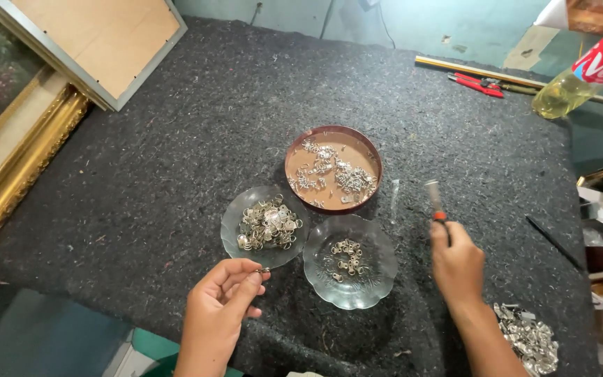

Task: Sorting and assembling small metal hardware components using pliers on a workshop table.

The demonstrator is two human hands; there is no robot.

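The left hand (221,300) is pinching a small metal piece (262,270) at the glass dish's (230,225) six o'clock; the right hand (457,264) is gripping a red-handled tool (435,201), pointing twelve o'clock.

Round tin (333,132) behind 2 glass dishes (349,293)

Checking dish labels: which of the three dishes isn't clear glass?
The round brown dish, farthest from the hands; the two nearer ones, left glass dish and right glass dish, are transparent.
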